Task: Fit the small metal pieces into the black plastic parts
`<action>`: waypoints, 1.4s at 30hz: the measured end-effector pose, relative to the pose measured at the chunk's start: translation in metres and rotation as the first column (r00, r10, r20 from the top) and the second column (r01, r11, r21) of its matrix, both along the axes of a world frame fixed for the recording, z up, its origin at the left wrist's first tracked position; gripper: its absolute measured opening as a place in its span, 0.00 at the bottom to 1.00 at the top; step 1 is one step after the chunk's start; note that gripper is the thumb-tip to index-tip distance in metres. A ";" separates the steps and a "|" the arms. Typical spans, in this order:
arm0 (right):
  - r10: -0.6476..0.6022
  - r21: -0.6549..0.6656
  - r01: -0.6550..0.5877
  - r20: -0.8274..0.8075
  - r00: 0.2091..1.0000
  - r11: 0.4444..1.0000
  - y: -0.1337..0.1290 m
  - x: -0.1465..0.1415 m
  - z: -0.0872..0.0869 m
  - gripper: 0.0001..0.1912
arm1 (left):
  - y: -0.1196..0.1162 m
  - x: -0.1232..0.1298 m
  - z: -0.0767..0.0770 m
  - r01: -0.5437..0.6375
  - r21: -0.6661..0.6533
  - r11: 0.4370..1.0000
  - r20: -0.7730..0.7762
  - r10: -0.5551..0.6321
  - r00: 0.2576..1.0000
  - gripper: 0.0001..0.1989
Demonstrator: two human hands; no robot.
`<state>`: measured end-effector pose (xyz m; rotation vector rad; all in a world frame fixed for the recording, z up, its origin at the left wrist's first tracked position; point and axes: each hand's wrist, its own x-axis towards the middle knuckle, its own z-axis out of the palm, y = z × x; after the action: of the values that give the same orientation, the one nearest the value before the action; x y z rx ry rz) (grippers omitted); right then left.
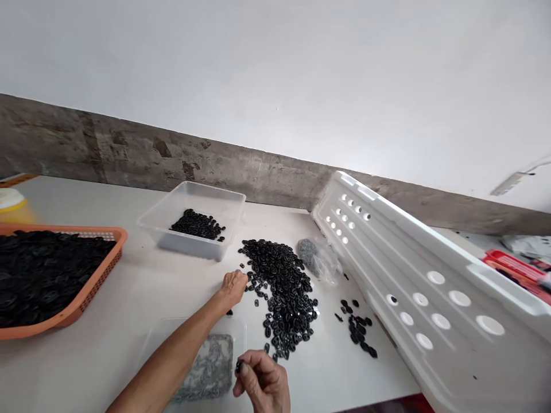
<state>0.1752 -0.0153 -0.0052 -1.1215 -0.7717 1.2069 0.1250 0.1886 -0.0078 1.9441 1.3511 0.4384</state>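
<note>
Taking the large pile of black pieces (282, 287) as the centre of the clock, the left hand (235, 287) is at nine o'clock, at the pile's edge. Its fingers are curled inward and close together; whether they grasp anything, I cannot tell. The right hand (264, 381) is near seven o'clock, just beyond the pile's near end, pinching one small black piece (239, 366) between thumb and forefinger.

The pile lies loose on the white table (172, 287), with a few strays around its edges. A smaller group of black pieces (359, 330) lies at four o'clock, apart from the pile. At ten o'clock stands a clear plastic tub (185, 244) with more black pieces on its bottom. At eight o'clock, partly under the left forearm, is a clear container (243, 332) with a greyish mass inside, too indistinct to make out. Well out at nine o'clock sits an orange basket (121, 235) full of black pieces, and just past it is a blurred yellow and white container (15, 206).

A clear plastic bag (321, 261) holding something grey lies at two o'clock, near the pile. Along three o'clock a white plastic crate (400, 269) with round holes stands tilted. Farther out that way is a red container (516, 272).
</note>
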 end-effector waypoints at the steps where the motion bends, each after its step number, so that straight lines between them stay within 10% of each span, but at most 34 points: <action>1: 0.005 0.005 -0.005 -0.004 1.000 1.000 0.001 0.001 0.000 0.27 | 0.004 -0.001 0.004 -0.035 -0.044 0.998 0.071 0.038 0.997 0.14; 7: 0.027 0.039 -0.029 0.045 0.999 0.999 0.006 0.013 0.006 0.25 | -0.009 -0.026 0.030 -0.071 -0.300 0.951 0.582 0.241 0.777 0.17; 14: 0.096 0.102 -0.109 0.125 0.988 0.989 0.011 0.017 0.007 0.20 | -0.109 -0.083 0.029 -0.028 -0.394 0.918 0.788 0.354 0.503 0.15; 17: 0.122 0.088 -0.130 0.091 0.988 0.988 0.010 0.006 0.007 0.19 | -0.142 -0.104 0.025 -0.116 -0.349 0.930 0.781 0.357 0.513 0.10; 20: 0.178 0.084 -0.180 0.036 0.983 0.980 0.010 -0.007 0.010 0.18 | -0.162 -0.122 0.024 -0.263 0.035 0.964 0.744 0.150 0.651 0.08; 23: 0.236 0.095 -0.234 -0.008 0.972 0.968 0.009 -0.018 0.016 0.17 | -0.172 -0.131 0.024 -0.298 0.420 0.857 0.617 -0.030 0.786 0.15; 27: 0.293 0.128 -0.286 -0.035 0.956 0.950 0.008 -0.027 0.023 0.17 | -0.176 -0.134 0.024 -0.300 0.532 0.792 0.589 -0.091 0.803 0.18; 34: 0.340 0.160 -0.325 -0.079 0.937 0.932 0.011 -0.037 0.027 0.18 | -0.175 -0.135 0.017 -0.215 -0.028 0.976 0.809 0.149 0.569 0.06; 38: 0.296 0.134 -0.285 -0.064 0.953 0.949 0.015 -0.044 0.024 0.20 | -0.172 -0.139 0.023 -0.055 -0.582 0.811 0.748 0.561 0.355 0.17; 42: 0.276 0.109 -0.268 -0.064 0.959 0.957 0.016 -0.046 0.020 0.20 | -0.173 -0.144 0.028 0.012 -0.684 0.730 0.701 0.652 0.291 0.19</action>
<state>0.1289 0.0003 0.0148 -0.9001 -0.9378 1.4179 -0.0192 0.0153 0.0203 0.5431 0.8834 1.0195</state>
